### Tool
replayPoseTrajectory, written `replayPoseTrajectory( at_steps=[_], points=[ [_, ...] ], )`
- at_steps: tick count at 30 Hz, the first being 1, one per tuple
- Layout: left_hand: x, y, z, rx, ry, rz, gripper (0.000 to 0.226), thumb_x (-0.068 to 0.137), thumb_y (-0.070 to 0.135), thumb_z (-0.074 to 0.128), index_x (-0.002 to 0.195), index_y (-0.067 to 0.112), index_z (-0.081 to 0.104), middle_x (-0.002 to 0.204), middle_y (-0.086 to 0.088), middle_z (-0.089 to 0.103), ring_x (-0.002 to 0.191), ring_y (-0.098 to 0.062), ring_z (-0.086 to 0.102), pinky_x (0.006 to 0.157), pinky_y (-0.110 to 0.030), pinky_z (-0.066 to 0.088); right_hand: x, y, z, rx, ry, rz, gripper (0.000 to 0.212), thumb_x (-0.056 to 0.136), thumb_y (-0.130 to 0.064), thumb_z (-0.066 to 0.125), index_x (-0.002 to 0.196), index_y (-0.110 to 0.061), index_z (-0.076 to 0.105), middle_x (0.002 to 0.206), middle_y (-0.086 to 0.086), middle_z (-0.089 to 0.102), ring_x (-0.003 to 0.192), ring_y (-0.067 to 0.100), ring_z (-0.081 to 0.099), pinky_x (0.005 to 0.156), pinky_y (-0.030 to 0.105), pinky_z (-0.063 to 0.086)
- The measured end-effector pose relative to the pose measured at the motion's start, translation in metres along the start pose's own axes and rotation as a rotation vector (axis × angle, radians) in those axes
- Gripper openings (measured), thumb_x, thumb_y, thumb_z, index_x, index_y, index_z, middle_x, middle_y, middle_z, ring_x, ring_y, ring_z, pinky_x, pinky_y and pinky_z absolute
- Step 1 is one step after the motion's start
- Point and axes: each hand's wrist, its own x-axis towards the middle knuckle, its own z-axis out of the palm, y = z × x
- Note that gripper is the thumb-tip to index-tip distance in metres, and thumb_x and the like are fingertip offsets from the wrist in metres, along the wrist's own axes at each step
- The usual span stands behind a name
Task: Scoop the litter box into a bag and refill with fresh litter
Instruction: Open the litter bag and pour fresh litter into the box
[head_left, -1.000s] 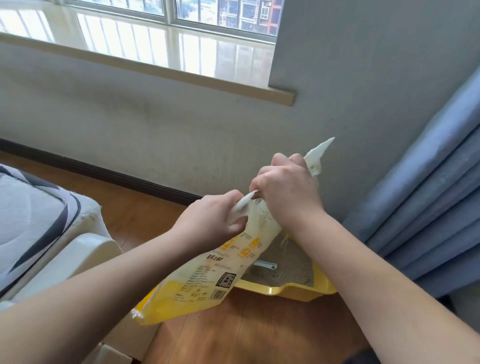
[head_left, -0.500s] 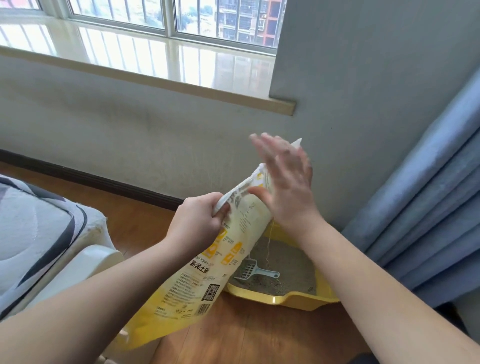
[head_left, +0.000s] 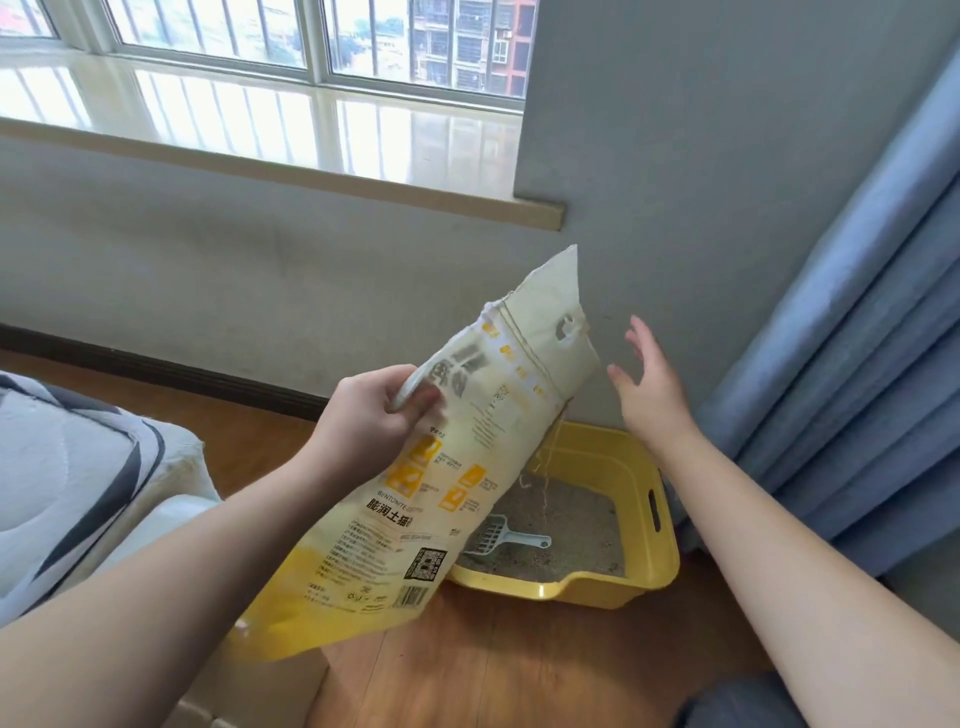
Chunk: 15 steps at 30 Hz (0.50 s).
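A cream and yellow litter bag (head_left: 415, 519) stands tilted over the floor, its top leaning toward the wall. My left hand (head_left: 371, 415) grips the bag's upper left edge. My right hand (head_left: 649, 389) hovers open to the right of the bag's top, not touching it. A loose string (head_left: 548, 467) hangs from the bag's stitched seam down toward the yellow litter box (head_left: 649, 577). The box sits on the floor against the wall and holds grey litter (head_left: 576, 519). A pale blue scoop (head_left: 498, 538) lies in the litter. The bag hides the box's left side.
A blue curtain (head_left: 857, 389) hangs close on the right of the box. A white and grey cushioned piece of furniture (head_left: 78, 493) sits at the left. The wooden floor (head_left: 519, 660) runs in front, with a dark baseboard (head_left: 156, 371) and a window sill (head_left: 285, 171) behind.
My right hand let go of the bag's top and moved away to the right, fingers spread. The bag's top unfolded upright, and my left hand kept its hold.
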Motion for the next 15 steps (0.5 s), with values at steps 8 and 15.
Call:
replayPoseTrajectory(
  at_steps=[8, 15],
  points=[
    [-0.008, 0.009, -0.002, -0.059, -0.083, 0.005, 0.022, 0.094, 0.034, 0.062, 0.077, 0.023, 0.068, 0.073, 0.006, 0.072, 0.068, -0.013, 0.068, 0.063, -0.034, 0.055, 0.013, 0.003, 0.009, -0.336, -0.142, 0.046, 0.039, 0.098, -0.016, 0.049, 0.136, -0.024, 0.047, 0.14, 0.003, 0.05, 0.132, 0.029, 0.035, 0.115, 0.051, 0.021],
    [-0.003, -0.002, 0.002, 0.118, -0.038, 0.024, 0.025, 0.095, 0.037, 0.058, 0.078, 0.022, 0.065, 0.069, 0.006, 0.069, 0.066, -0.012, 0.064, 0.064, -0.04, 0.053, 0.014, 0.012, 0.013, -0.299, 0.006, -0.034, 0.016, 0.099, -0.024, 0.049, 0.087, -0.023, 0.061, 0.085, -0.007, 0.063, 0.099, 0.028, 0.052, 0.113, 0.047, 0.024]
  ],
)
